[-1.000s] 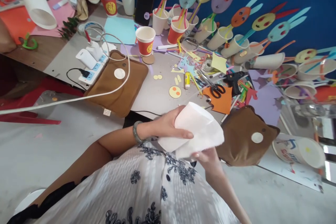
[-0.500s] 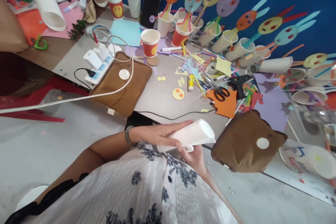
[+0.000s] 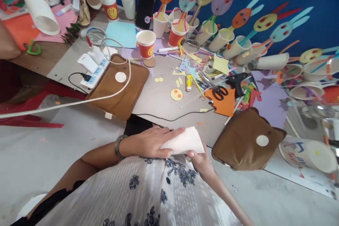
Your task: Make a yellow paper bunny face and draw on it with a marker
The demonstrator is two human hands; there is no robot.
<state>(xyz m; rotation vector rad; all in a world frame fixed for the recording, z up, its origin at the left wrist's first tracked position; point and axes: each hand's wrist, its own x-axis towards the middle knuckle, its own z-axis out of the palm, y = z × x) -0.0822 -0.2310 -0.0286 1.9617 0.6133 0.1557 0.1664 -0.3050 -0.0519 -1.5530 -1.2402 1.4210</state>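
Close in front of my body I hold a white paper cup (image 3: 186, 143) lying on its side, which looks wrapped in white paper; its inside is hidden. My left hand (image 3: 148, 143) lies over its top and left end, fingers curled round it. From below, at the right end, my right hand (image 3: 202, 162) grips it with the thumb in front. On the table beyond are a yellow paper disc (image 3: 176, 94) with two orange dots, small yellow paper circles (image 3: 159, 79) and a glue stick (image 3: 188, 82). Black-handled scissors (image 3: 220, 93) rest on orange paper (image 3: 225, 105).
Brown cushioned pouches (image 3: 120, 88) lie left and right at the table edge. A white cable (image 3: 106, 96) crosses from a power strip (image 3: 95, 74). Paper rabbits on straws stand in cups along the back. A glue gun (image 3: 236, 83) sits among scraps; another person's arm (image 3: 9, 42) is at left.
The white cup has turned in my hands, and its right end now shows a straight edge instead of the round end. Both hands have shifted slightly with it.
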